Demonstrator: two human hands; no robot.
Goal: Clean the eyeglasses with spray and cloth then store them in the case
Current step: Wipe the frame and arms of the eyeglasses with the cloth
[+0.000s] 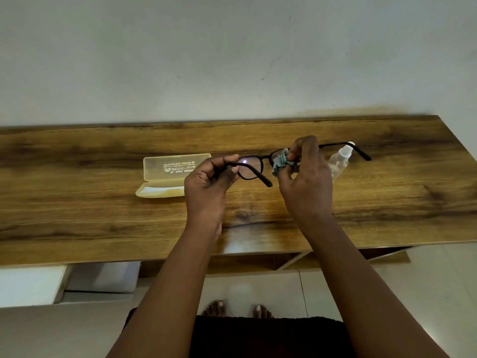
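Observation:
Black-framed eyeglasses [251, 167] are held above the wooden table [90, 215], temples unfolded. My left hand [209, 187] grips the frame at its left hinge. My right hand [304, 177] pinches a crumpled pale green cloth [280, 162] against the right lens, which the cloth mostly hides. A pale yellow glasses case [167, 174] lies open on the table just left of my left hand, lid raised toward the wall. A clear spray bottle [340, 161] with a white cap lies on its side behind my right hand, partly hidden by it.
The table stands against a plain white wall [232, 60]. Its front edge runs across the view below my forearms. Under it are open shelves and a white box [103, 277] at the left. My bare feet show on the tiled floor.

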